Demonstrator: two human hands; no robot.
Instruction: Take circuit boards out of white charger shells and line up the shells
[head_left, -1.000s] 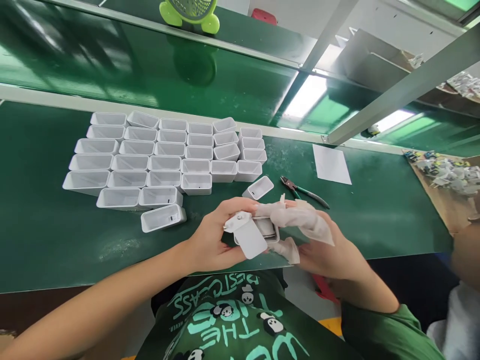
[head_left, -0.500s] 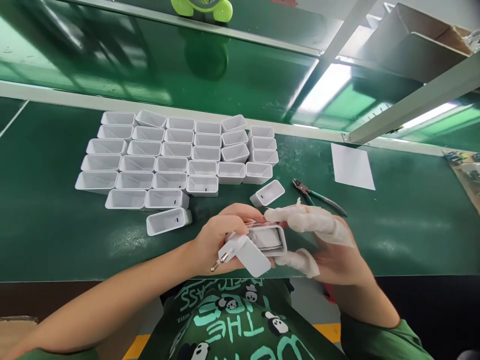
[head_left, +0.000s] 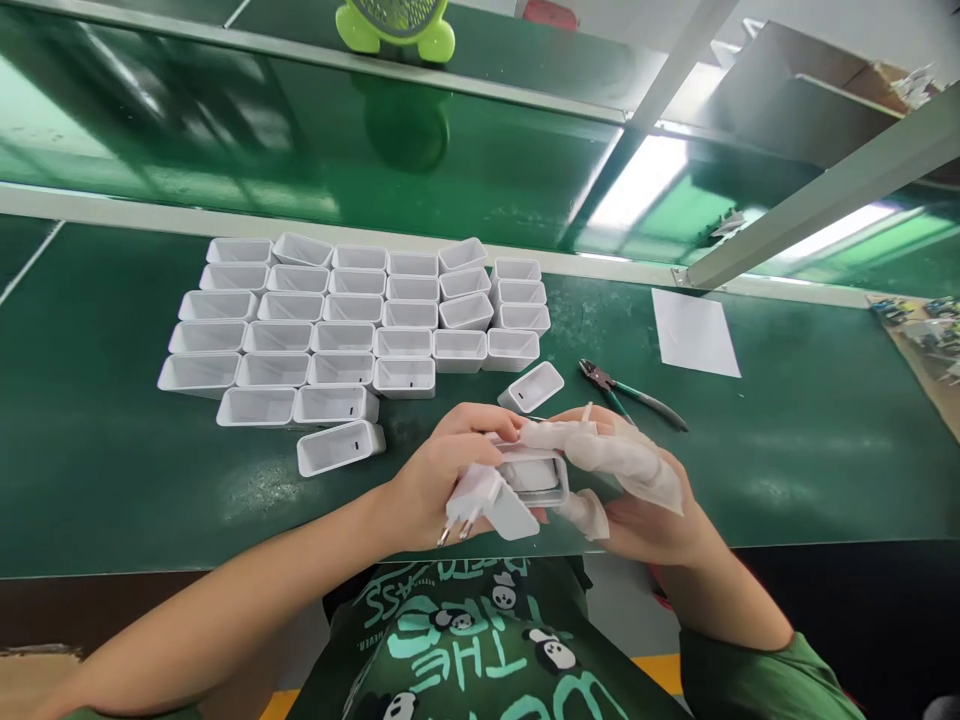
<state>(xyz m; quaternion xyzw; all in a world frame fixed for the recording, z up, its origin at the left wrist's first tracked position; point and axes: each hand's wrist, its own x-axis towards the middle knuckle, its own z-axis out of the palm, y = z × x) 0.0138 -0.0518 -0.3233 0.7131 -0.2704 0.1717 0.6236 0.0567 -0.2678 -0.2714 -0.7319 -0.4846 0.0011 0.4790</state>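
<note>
My left hand (head_left: 427,475) is closed around a white charger housing (head_left: 562,482) whose open end faces up and to the right, with a white part inside it. Next to the housing, in the same hand, is a white plug cap (head_left: 511,512) with two metal pins. My right hand (head_left: 645,490) wears white finger covers and grips the housing's right end between thumb and fingers. Just beyond my hands lies a loose white housing (head_left: 532,388), and another loose housing (head_left: 337,447) sits to the left.
Rows of open white housings (head_left: 281,338) stand on the green table (head_left: 112,470). Green-handled pliers (head_left: 630,390) lie beyond my right hand, with a white paper sheet (head_left: 696,333) farther right. A green fan (head_left: 397,25) stands on the shelf, and a post (head_left: 825,190) crosses the right side.
The plug cap has turned in my left hand, so both pins now show. My right hand has shifted slightly left along the housing. The camera view has tilted a little.
</note>
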